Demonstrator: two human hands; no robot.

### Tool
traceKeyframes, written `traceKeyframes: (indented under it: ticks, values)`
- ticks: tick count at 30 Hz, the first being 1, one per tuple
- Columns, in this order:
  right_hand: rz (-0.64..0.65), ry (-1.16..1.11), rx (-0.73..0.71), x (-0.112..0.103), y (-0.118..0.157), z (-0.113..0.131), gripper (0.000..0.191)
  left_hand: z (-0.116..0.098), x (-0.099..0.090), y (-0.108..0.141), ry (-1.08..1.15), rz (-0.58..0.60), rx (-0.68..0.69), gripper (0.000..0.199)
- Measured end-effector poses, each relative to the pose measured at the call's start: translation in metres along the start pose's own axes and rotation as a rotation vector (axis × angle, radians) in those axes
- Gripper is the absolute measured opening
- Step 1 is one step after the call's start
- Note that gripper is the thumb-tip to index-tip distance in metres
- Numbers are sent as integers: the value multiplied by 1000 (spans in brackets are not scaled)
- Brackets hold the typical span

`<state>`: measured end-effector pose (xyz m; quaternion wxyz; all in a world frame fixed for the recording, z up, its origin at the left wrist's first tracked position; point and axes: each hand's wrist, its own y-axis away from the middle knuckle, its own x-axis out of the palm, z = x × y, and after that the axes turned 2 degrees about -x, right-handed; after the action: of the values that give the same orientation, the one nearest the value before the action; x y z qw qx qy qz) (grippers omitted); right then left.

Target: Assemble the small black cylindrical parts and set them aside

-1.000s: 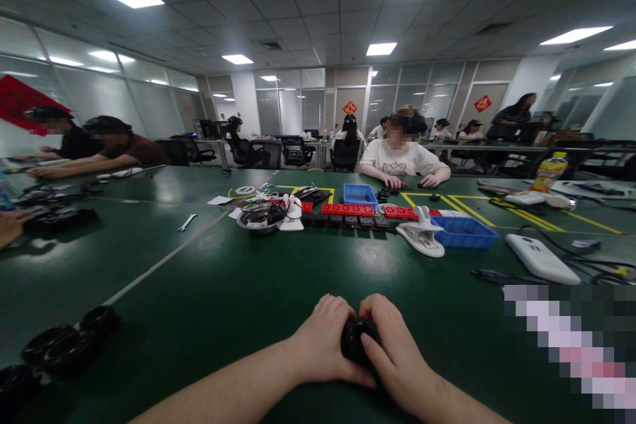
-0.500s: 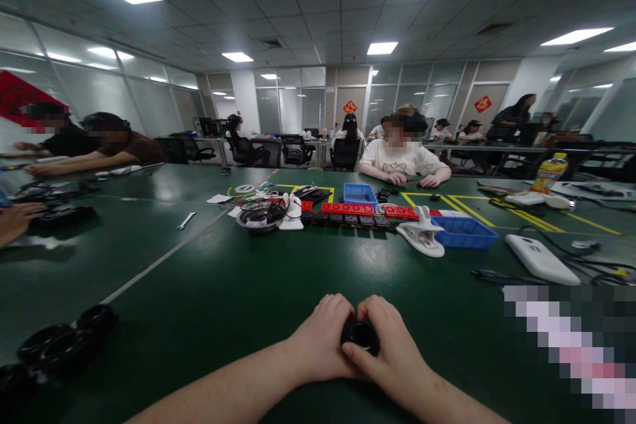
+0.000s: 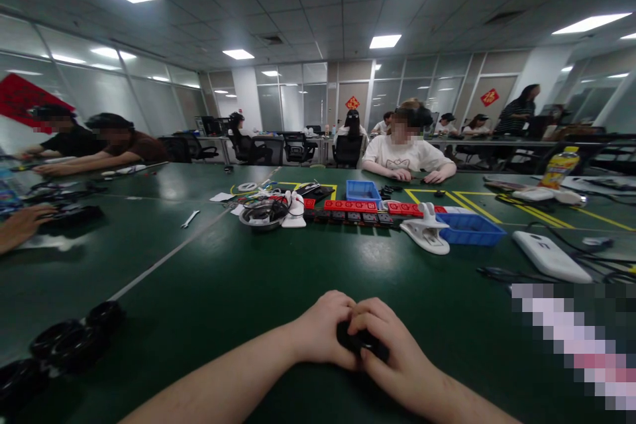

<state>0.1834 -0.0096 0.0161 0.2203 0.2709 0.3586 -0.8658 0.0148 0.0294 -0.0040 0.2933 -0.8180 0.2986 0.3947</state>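
Note:
Both of my hands close around a small black ring-shaped part [image 3: 348,338] just above the green table, low in the middle. My left hand [image 3: 324,326] grips it from the left side. My right hand [image 3: 392,343] has its fingers bent over the top and its thumb against the near side. These fingers cover much of the part, so its exact kind does not show. Several similar glossy black rings [image 3: 77,346] lie together at the lower left.
Ahead stand a metal bowl [image 3: 262,217] of cables, red blocks [image 3: 350,206], a white clamp [image 3: 426,230] and a blue tray [image 3: 472,230]. A wrench [image 3: 190,218] lies left. A white device [image 3: 550,256] with cables is right. A person [image 3: 410,152] sits opposite; another person's hand [image 3: 30,225] reaches in left.
My right fingers have moved over the top of the black part, hiding more of its hollow centre. The surroundings sit slightly further right in the view.

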Motion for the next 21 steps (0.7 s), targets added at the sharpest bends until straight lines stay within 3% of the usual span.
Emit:
traceKeyframes:
  ticks: [3, 10, 21]
  values:
    - [0, -32, -51, 0, 1, 2, 18, -2, 0, 0, -19, 1, -10, 37]
    - [-83, 81, -49, 0, 3, -3, 27, -9, -1, 1, -29, -1, -56, 75]
    - [-126, 182, 103, 5, 4, -10, 44, -18, 7, 3, -164, -111, -216, 70]
